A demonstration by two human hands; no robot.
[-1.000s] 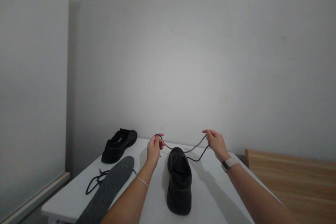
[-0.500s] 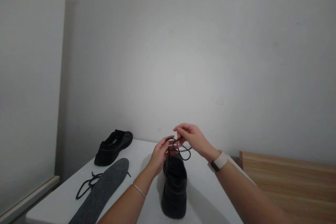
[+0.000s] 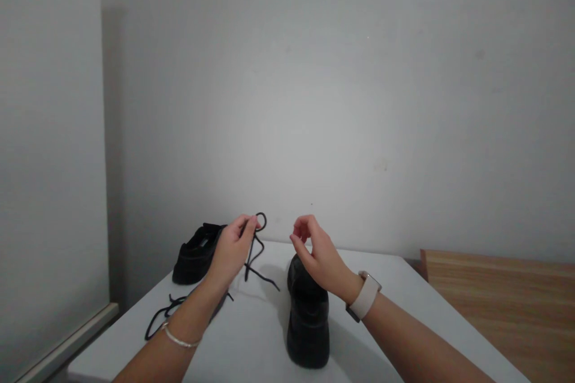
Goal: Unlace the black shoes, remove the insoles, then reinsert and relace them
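From your head camera, your left hand [image 3: 231, 248] pinches a black shoelace [image 3: 254, 251], lifted above the white table [image 3: 381, 287] left of the black shoe [image 3: 308, 317]. Your right hand [image 3: 317, 254] hovers over that shoe's toe, fingers curled, holding nothing. A second shoe [image 3: 197, 251] sits far left.

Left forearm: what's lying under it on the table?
A loose black lace shows beside the left forearm on the white table. A dark sliver peeks out near the wrist; what it is stays covered.
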